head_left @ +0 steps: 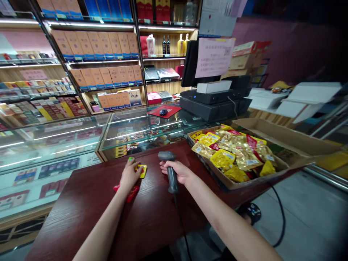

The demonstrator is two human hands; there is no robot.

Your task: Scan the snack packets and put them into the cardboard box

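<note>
My right hand [178, 172] is wrapped round the handle of a grey barcode scanner [172, 177], its head above my fingers and its cable running down toward me. Left of it, my left hand [130, 174] lies low over the wooden counter [89, 185] with its fingers curled down on a small packet. A yellow part of the packet [143, 171] shows at the fingertips, and a bit of green sticks out beyond them. Red wrapping [132, 194] pokes out beneath the palm and wrist; whether it belongs to the same packet I cannot tell.
An open cardboard box [231, 185] of gold, yellow and red snack packets stands on the right. Behind are a glass display case [130, 127], a mouse [163, 112] on a red mat [172, 111] and a monitor [189, 65]. Shelves of boxes line the back.
</note>
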